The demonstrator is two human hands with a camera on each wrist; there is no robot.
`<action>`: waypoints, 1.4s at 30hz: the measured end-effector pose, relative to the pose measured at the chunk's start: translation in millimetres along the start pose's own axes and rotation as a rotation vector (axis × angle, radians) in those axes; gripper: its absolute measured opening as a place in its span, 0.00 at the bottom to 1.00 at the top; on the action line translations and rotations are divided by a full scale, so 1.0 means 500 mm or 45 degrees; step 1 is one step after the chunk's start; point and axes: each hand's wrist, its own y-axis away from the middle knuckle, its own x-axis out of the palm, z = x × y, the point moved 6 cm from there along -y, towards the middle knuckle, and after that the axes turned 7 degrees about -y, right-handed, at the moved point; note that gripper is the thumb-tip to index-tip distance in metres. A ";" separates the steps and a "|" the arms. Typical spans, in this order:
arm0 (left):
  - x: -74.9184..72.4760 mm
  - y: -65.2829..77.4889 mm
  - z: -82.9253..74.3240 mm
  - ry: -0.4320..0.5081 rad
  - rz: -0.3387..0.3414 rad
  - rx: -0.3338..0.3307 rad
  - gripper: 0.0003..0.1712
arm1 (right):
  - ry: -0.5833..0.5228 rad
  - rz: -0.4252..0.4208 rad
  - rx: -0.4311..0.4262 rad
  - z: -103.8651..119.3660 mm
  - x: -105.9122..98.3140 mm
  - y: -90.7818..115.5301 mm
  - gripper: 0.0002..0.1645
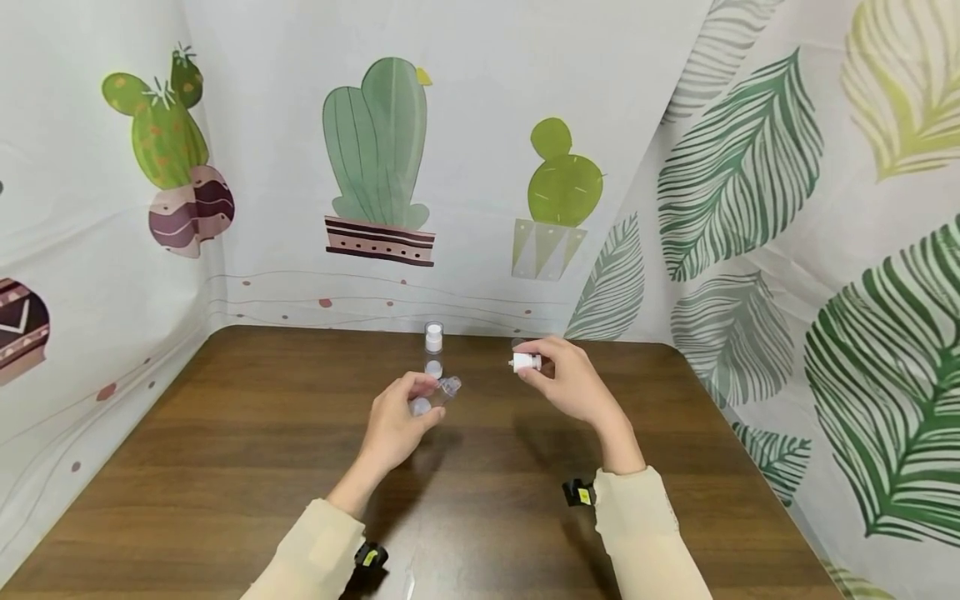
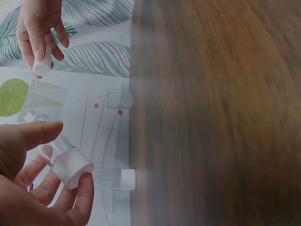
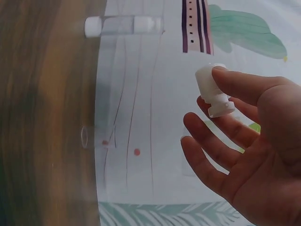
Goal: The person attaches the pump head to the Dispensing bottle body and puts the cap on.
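Between thumb and fingers, my left hand [image 1: 396, 425] holds a small clear bottle [image 2: 73, 167] with a white base. Its bare neck [image 1: 451, 386] tilts up toward the right in the head view. My right hand [image 1: 572, 382] pinches a white pump head [image 3: 211, 89] between thumb and index finger, its other fingers loosely bent. In the head view the pump head is on its side, nozzle pointing left, apart from the bottle. Past the right fingers a clear cap [image 3: 101, 136] stands on the table, mostly hidden in the head view.
Near the table's back edge stands another clear bottle [image 1: 433, 337] with a white pump head and base, just beyond the left hand. The brown wooden table [image 1: 495, 517] meets a printed cloth backdrop [image 1: 480, 167]. A thin pale strip [image 1: 409, 583] lies at the near edge.
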 end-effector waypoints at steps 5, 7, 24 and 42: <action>0.007 0.001 -0.005 0.017 -0.003 -0.017 0.22 | -0.008 0.003 -0.015 0.015 0.013 -0.002 0.19; 0.009 0.001 -0.006 0.024 -0.002 -0.025 0.22 | -0.030 0.004 -0.009 0.018 0.019 -0.002 0.19; 0.021 0.003 -0.006 0.100 0.003 -0.043 0.21 | -0.185 -0.015 -0.012 0.035 0.052 -0.002 0.14; 0.033 0.007 0.003 0.155 0.007 -0.081 0.22 | -0.204 -0.057 -0.021 0.043 0.069 -0.006 0.16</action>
